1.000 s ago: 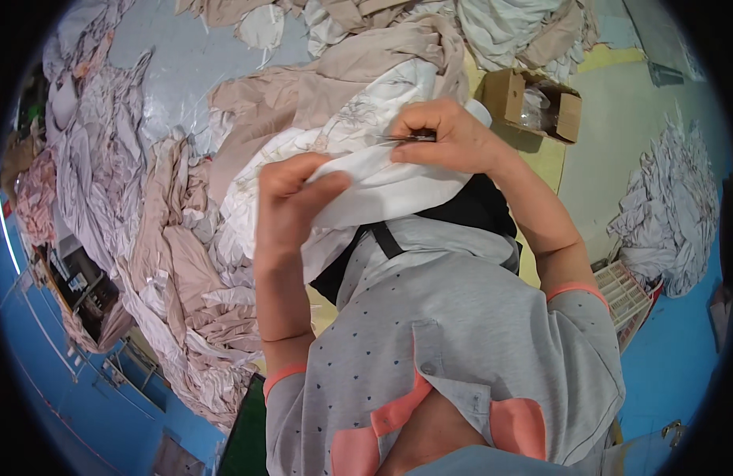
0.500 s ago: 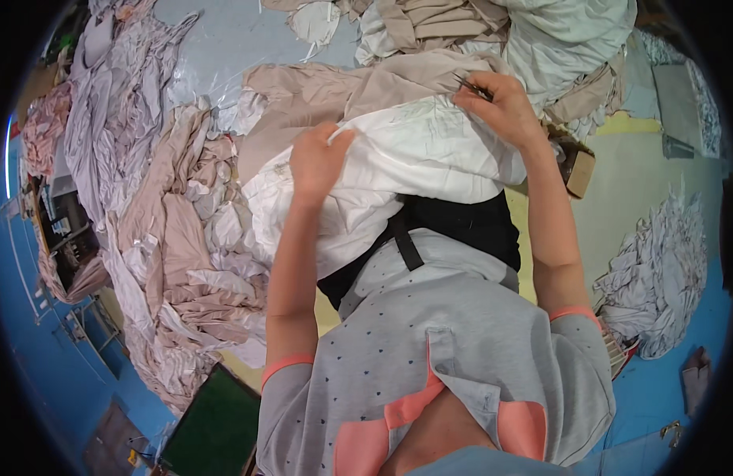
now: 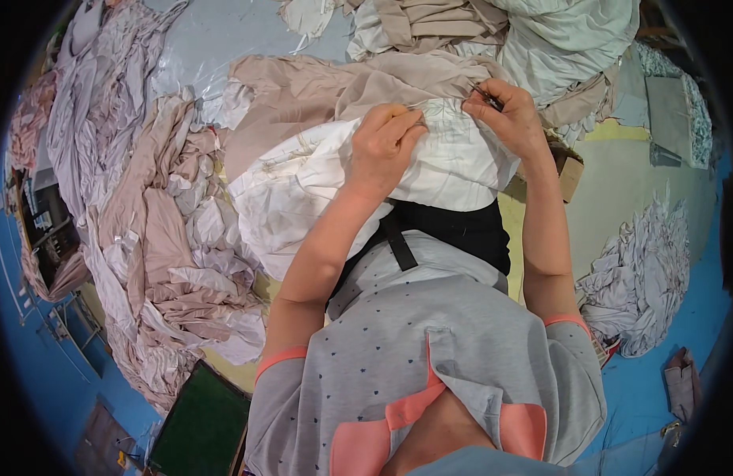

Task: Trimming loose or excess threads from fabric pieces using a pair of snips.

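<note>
A white garment (image 3: 303, 190) lies bunched over my lap, above a black bag strap (image 3: 398, 246). My left hand (image 3: 382, 143) pinches its upper edge with closed fingers. My right hand (image 3: 505, 115) grips the same edge a little to the right and holds a small dark metal tool (image 3: 485, 97), thin like snips, with its tip at the cloth. The two hands are close together and stretch the seam between them. Beige cloth (image 3: 303, 87) lies just beyond the garment.
Piles of beige and pale pink cloth (image 3: 144, 238) cover the table at left. More white and light green fabric (image 3: 573, 40) is heaped at top right. A cardboard box (image 3: 569, 170) sits by my right forearm. A pale fabric heap (image 3: 644, 270) lies on the blue floor at right.
Both hands have moved up and closer together on the garment's edge. My left hand, open half a second ago, now pinches the cloth. The view has shifted downward.
</note>
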A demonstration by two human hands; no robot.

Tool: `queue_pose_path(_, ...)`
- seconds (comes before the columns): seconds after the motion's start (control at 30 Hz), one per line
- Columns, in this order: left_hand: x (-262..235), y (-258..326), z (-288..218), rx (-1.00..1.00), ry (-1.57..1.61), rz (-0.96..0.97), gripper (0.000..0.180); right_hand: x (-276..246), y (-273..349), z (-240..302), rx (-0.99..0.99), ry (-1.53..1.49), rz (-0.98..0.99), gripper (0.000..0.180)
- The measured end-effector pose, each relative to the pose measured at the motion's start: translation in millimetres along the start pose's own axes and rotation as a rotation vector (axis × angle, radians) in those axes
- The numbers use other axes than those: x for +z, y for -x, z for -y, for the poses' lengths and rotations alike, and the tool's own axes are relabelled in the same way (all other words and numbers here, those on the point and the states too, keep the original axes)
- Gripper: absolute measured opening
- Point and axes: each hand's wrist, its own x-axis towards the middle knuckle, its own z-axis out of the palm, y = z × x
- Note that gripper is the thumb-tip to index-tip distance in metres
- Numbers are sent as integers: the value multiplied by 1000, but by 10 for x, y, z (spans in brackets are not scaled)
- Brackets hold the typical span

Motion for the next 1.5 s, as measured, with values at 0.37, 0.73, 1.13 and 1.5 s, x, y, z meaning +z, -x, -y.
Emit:
queue_pose_path(0.37,67,-43,105,222,-81,-95,14,604,223,385,-271,114,-306,14)
queue_pose_path(0.73,31,127,150,-210,342,-92,8,650,246,339,-257,123,-331,11)
queue_pose_path(1.13,-120,109,109,-516,767,45,4,583,282,467,-199,88,-175,21)
queue_pose_path(1.5,-320,34,-106,-67,183,-46,20,591,267,455,-161,89,-162,20)
